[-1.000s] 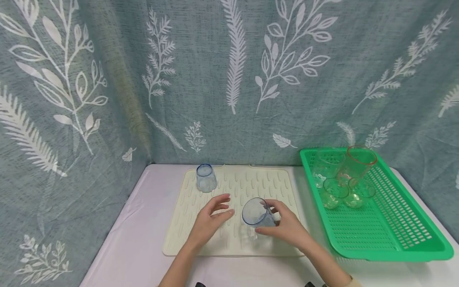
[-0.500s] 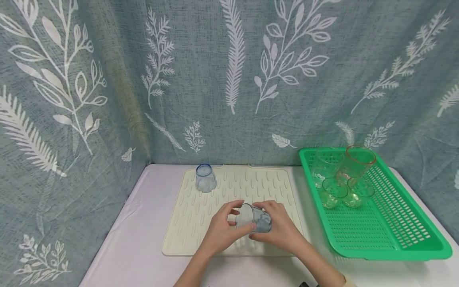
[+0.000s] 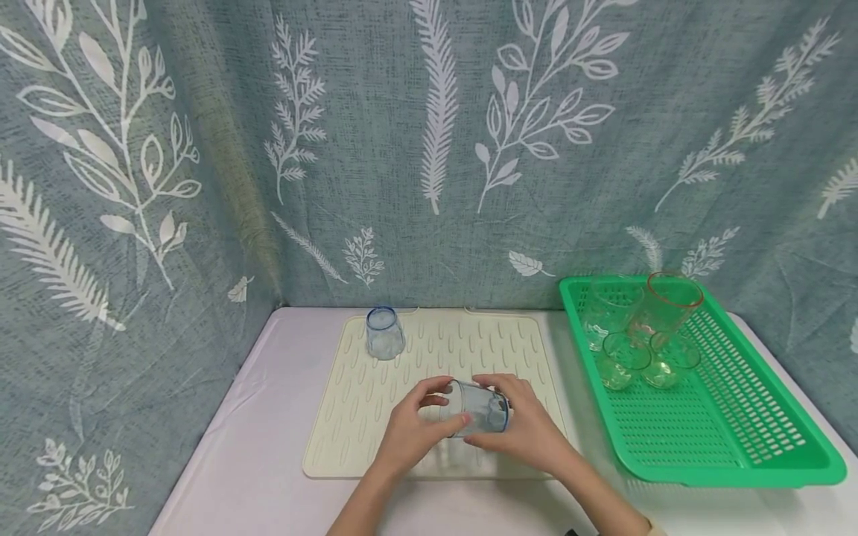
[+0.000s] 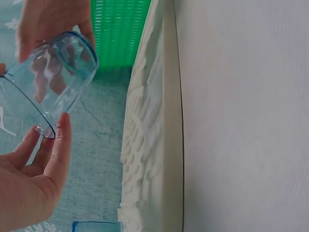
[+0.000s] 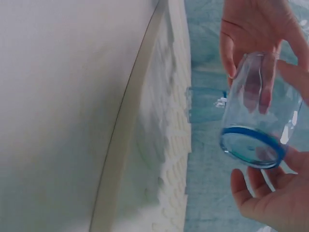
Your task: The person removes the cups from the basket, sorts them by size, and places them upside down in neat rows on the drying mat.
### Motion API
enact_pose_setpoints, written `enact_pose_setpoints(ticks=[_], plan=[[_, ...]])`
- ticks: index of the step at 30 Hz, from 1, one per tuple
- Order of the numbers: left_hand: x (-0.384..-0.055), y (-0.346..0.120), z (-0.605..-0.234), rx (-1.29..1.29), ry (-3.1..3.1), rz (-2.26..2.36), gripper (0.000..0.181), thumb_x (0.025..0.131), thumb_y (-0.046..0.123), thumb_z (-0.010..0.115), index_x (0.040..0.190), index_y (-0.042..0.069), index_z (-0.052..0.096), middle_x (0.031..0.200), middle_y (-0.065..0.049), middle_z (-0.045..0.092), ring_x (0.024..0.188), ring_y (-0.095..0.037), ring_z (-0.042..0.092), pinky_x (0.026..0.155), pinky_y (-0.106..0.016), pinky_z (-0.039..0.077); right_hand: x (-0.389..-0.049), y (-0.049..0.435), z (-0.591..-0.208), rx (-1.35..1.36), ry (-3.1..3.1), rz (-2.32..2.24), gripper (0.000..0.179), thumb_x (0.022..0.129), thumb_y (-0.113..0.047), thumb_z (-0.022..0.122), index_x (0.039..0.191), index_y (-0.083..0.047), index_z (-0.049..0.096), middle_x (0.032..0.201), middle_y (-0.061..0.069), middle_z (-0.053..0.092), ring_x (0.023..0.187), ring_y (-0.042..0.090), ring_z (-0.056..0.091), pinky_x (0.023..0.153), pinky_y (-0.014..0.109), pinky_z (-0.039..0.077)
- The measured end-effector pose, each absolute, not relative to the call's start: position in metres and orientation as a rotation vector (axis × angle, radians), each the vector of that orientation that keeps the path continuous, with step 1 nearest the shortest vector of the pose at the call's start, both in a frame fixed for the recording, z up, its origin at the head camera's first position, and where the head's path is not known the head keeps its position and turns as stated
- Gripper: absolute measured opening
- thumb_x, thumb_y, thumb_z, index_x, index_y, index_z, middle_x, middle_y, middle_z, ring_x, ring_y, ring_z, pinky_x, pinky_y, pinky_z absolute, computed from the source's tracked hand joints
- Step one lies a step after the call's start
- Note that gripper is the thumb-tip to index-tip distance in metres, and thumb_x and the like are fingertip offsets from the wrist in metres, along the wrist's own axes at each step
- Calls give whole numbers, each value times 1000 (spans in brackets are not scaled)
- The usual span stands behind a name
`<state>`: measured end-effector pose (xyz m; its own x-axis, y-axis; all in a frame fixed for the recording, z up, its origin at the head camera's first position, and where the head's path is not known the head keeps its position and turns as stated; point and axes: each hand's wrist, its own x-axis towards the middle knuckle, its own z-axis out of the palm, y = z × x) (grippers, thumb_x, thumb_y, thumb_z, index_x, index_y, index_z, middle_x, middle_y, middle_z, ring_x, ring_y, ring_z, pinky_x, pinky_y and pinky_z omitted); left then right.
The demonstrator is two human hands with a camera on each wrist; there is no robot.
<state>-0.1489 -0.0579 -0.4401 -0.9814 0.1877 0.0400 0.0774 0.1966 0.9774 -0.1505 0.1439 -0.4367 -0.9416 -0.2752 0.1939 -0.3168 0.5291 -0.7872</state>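
Both hands hold a clear blue-tinted drinking glass point(image 3: 477, 408), tipped onto its side above the front of the cream ridged mat point(image 3: 365, 417). My left hand point(image 3: 415, 433) grips its left end, thumb on the near side and fingers on the far side. Around the right end, where a darker blue ring point(image 5: 254, 138) shows, my right hand point(image 3: 523, 420) curls its fingers and thumb. Through the glass, parts of the right fingers are visible in the left wrist view. Another blue-ringed glass point(image 3: 385, 336) stands at the mat's back left.
A green perforated basket point(image 3: 677, 428) stands on the right, with several clear glasses grouped at its back left, one of them a glass with a red rim point(image 3: 673, 298). A patterned curtain point(image 3: 375, 149) hangs behind the white table point(image 3: 234, 447).
A second ago only the right hand held the glass, its mouth tilted upward. The left hand came across and gripped it too. The glass turned sideways between both hands, its blue ring now right.
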Motion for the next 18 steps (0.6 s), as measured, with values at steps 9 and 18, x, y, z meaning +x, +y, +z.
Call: enact_pose_setpoints(ticks=[9,18], plan=[[-150,-62,-443,165,2039,2189,56,89,23,69,139,6,49,133,-12,53,116,-23,53,83,-31,54,-155,144,-436,245,-2499,2179,64,83,-21,79,140,-21,49,136,8,50,119,25,49,93,38,48],[-149,-62,-439,72,1890,2343,57,92,24,62,141,1,45,133,-13,53,105,-14,59,88,-33,52,-154,134,-437,66,-2043,2815,66,92,-12,64,147,0,31,133,13,49,114,18,55,101,38,46]])
